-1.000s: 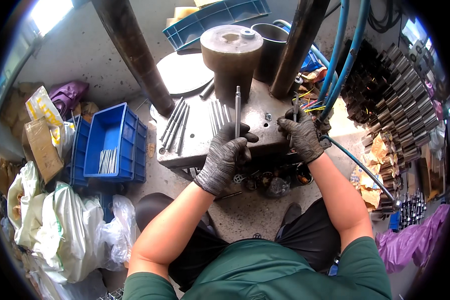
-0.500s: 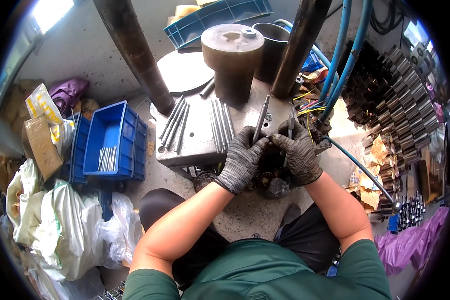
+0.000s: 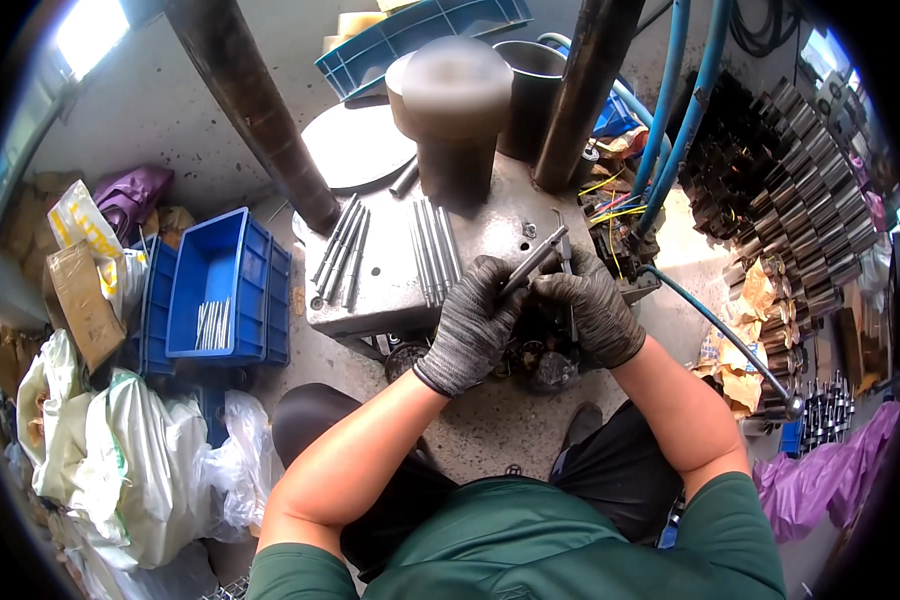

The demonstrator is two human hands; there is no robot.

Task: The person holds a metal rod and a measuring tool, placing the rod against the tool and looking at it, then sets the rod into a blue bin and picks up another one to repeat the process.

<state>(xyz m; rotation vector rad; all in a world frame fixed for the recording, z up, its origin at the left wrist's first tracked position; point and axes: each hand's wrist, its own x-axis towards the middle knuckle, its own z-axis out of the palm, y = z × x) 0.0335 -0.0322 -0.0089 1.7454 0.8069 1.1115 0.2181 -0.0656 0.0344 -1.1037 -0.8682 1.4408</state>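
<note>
My left hand (image 3: 472,322), in a grey knit glove, is closed around a metal rod (image 3: 533,258) that slants up to the right. My right hand (image 3: 600,312), gloved alike, grips a slim metal tool (image 3: 567,256) that looks like a caliper, its narrow end up beside the rod. The two hands are close together over the front edge of a steel table (image 3: 375,312). On it lie two groups of similar rods, one further left (image 3: 342,255) and one nearer my left hand (image 3: 435,255). My fingers partly hide both held things.
Behind the rods stands a thick metal cylinder (image 3: 455,165), its top blurred, between two dark columns (image 3: 260,110) (image 3: 588,95). Left, a blue crate (image 3: 205,275) holds several rods. White sacks (image 3: 135,460) lie nearer. Right are blue hoses (image 3: 685,110) and stacked metal tubes (image 3: 800,190).
The rod in my left hand has tipped from nearly upright to slanting right, its upper end now close to the tool. My right hand has shifted slightly, still holding the tool.
</note>
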